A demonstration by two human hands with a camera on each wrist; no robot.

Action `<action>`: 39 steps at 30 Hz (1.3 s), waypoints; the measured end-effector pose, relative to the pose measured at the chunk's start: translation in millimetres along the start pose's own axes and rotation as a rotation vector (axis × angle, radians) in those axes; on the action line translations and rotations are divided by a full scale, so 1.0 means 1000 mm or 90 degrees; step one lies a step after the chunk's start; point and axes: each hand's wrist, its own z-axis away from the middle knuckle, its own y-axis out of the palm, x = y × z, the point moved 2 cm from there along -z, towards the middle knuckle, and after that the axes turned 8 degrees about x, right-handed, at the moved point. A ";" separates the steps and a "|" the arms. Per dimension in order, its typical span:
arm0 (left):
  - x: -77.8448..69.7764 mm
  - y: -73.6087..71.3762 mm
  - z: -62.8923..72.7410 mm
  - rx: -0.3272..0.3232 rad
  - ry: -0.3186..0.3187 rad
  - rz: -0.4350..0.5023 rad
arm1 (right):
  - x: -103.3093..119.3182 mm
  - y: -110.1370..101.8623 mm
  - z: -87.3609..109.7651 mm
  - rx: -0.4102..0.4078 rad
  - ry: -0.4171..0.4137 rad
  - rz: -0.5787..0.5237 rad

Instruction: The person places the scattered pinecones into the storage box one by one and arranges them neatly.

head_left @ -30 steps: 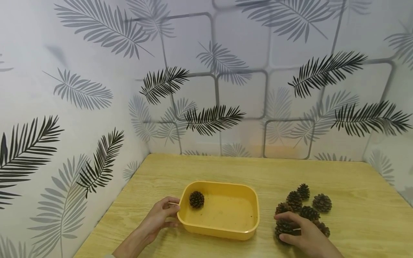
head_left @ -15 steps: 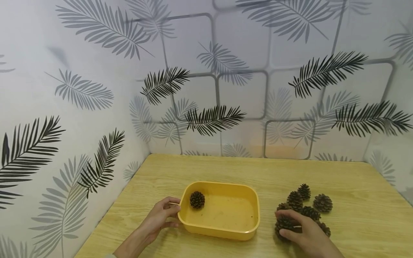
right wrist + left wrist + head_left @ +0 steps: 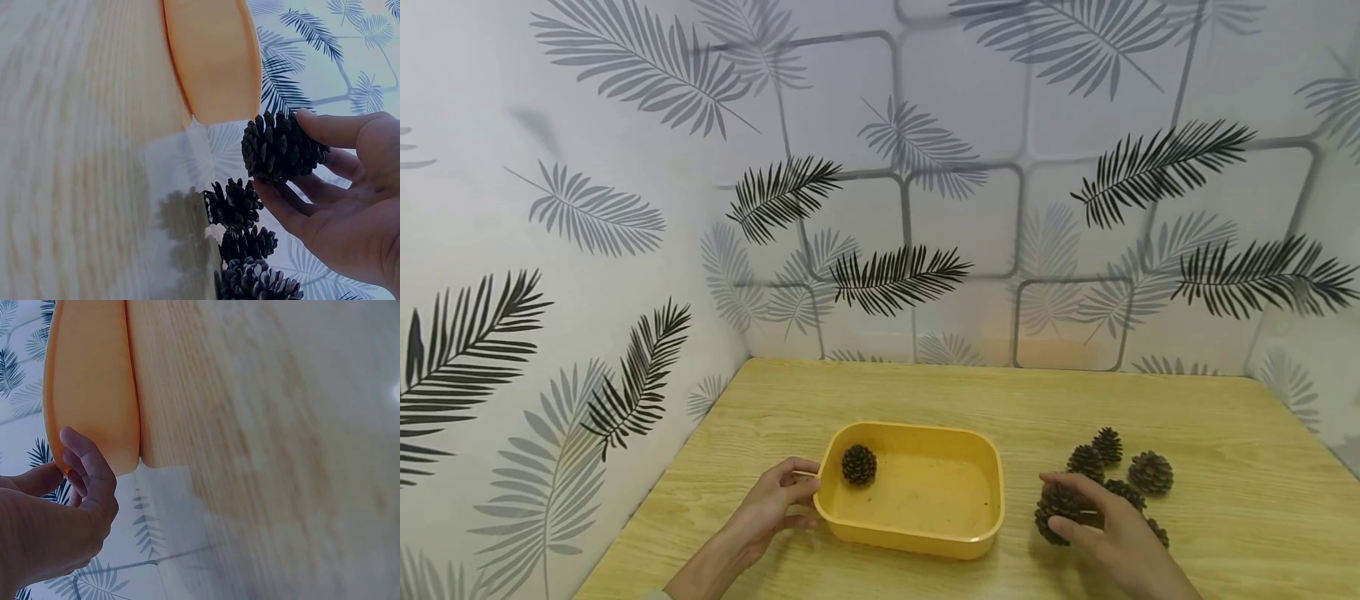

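Brown pinecone [image 3: 278,150], likely light and brittle, best held mid-body, sits pinched in the right hand [image 3: 1108,525] beside the tub [image 3: 910,537]. The left hand [image 3: 767,510] grips the tub's left end.

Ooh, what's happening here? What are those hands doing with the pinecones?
A person is using both hands. The left hand holds the rim of a yellow tub, and the right hand grips a dark brown pinecone, which looks to be up off the wooden table. One pinecone is in the tub, near its left end. More pinecones lie in a group on the table, to the right of the tub.
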 end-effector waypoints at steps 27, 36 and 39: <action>-0.002 0.000 0.001 0.019 0.001 0.004 | 0.026 0.009 0.000 -0.085 -0.034 -0.060; -0.001 0.000 0.000 0.016 0.000 0.006 | 0.033 0.009 -0.003 -0.083 -0.030 -0.074; -0.001 0.000 0.000 0.015 0.000 0.006 | 0.036 0.009 -0.003 -0.082 -0.026 -0.078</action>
